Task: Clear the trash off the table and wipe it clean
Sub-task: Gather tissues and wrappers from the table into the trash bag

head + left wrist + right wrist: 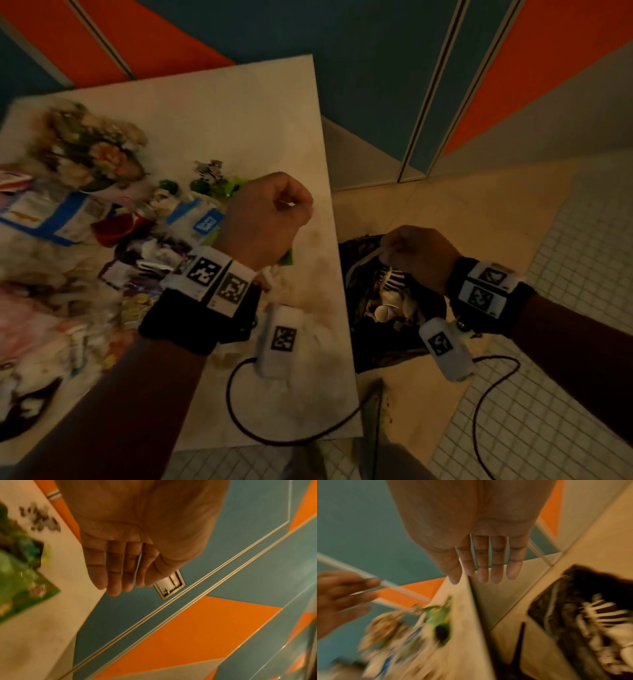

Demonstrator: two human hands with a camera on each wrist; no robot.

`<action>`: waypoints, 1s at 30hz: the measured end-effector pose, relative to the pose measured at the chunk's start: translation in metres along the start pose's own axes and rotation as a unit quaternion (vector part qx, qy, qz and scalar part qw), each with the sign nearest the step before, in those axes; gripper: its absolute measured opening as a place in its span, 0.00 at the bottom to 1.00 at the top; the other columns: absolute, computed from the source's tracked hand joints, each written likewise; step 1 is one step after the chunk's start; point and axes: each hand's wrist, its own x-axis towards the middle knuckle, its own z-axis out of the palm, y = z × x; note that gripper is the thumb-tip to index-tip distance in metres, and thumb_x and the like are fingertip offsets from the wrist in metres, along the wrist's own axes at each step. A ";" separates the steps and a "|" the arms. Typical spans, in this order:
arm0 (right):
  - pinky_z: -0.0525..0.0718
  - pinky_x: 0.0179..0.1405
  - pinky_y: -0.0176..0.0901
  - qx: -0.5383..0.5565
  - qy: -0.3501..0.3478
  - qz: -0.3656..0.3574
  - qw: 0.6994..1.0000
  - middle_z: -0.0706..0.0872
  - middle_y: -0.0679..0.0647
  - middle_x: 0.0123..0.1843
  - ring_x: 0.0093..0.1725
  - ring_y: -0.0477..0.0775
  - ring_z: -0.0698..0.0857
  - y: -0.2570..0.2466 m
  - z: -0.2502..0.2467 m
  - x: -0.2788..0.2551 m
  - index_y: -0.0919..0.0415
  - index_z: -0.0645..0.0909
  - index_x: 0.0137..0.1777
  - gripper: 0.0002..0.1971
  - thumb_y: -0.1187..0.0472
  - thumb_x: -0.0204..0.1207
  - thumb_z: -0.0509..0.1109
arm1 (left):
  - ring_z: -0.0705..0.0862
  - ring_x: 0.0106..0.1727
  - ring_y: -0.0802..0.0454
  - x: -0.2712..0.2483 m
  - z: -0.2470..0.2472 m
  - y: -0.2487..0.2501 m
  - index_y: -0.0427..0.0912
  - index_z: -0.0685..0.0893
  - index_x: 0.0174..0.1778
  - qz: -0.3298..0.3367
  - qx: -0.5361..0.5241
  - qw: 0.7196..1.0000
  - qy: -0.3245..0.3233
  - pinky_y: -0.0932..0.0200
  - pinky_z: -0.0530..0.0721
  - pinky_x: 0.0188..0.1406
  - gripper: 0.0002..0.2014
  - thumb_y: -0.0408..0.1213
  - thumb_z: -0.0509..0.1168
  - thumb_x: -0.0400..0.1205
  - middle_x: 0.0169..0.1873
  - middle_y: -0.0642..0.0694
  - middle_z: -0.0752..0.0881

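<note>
A beige table (239, 120) carries a heap of trash (102, 222) on its left half: wrappers, blue-and-white cartons, a red cup, crumpled paper. A green wrapper (20, 585) lies near the right edge. My left hand (270, 212) hovers above that edge, fingers straight and together (118, 582), holding nothing. My right hand (414, 253) hangs over a black trash bag (363, 274) on the floor beside the table, fingers straight (484, 574) and empty. White plastic cutlery (392, 279) lies inside the bag.
Orange and teal wall panels (376, 85) stand behind the table, with a metal socket plate (169, 586). White tiled floor (565, 240) spreads to the right. Cables (239, 411) dangle from both wrist devices. The table's right part (308, 291) is stained.
</note>
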 end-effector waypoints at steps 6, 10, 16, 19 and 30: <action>0.82 0.65 0.53 -0.097 -0.095 -0.066 0.989 0.82 0.50 0.58 0.60 0.54 0.82 -0.058 0.067 -0.037 0.55 0.78 0.63 0.20 0.57 0.73 0.76 | 0.88 0.45 0.49 -0.010 -0.097 -0.034 0.47 0.86 0.41 -0.002 0.065 0.998 0.023 0.45 0.88 0.51 0.03 0.34 0.70 0.77 0.43 0.48 0.89; 0.79 0.66 0.50 -0.170 -0.122 -0.082 0.974 0.75 0.50 0.72 0.70 0.54 0.76 -0.080 0.115 -0.042 0.50 0.72 0.72 0.30 0.51 0.70 0.78 | 0.84 0.47 0.50 -0.018 -0.130 -0.070 0.47 0.83 0.43 -0.029 0.186 0.982 -0.022 0.55 0.82 0.47 0.01 0.36 0.69 0.78 0.40 0.53 0.84; 0.71 0.74 0.58 -0.301 -0.130 -0.062 0.943 0.62 0.56 0.78 0.76 0.63 0.67 -0.087 0.176 -0.034 0.46 0.59 0.81 0.48 0.45 0.63 0.82 | 0.79 0.63 0.45 -0.046 -0.109 -0.111 0.52 0.78 0.66 0.044 0.334 0.916 -0.218 0.50 0.81 0.59 0.27 0.48 0.74 0.71 0.59 0.49 0.79; 0.72 0.72 0.61 -0.325 -0.112 -0.046 0.938 0.60 0.57 0.77 0.74 0.65 0.66 -0.085 0.189 -0.035 0.43 0.58 0.80 0.51 0.44 0.59 0.83 | 0.66 0.73 0.39 -0.052 -0.097 -0.128 0.60 0.65 0.75 0.029 0.452 0.849 -0.270 0.41 0.77 0.66 0.43 0.57 0.76 0.64 0.72 0.45 0.63; 0.74 0.68 0.60 -0.325 -0.046 -0.053 0.943 0.61 0.55 0.75 0.71 0.64 0.65 -0.095 0.217 -0.034 0.41 0.66 0.72 0.36 0.43 0.65 0.78 | 0.67 0.72 0.44 -0.061 -0.102 -0.159 0.57 0.79 0.64 0.058 0.361 0.915 -0.169 0.44 0.79 0.62 0.19 0.36 0.66 0.77 0.73 0.49 0.62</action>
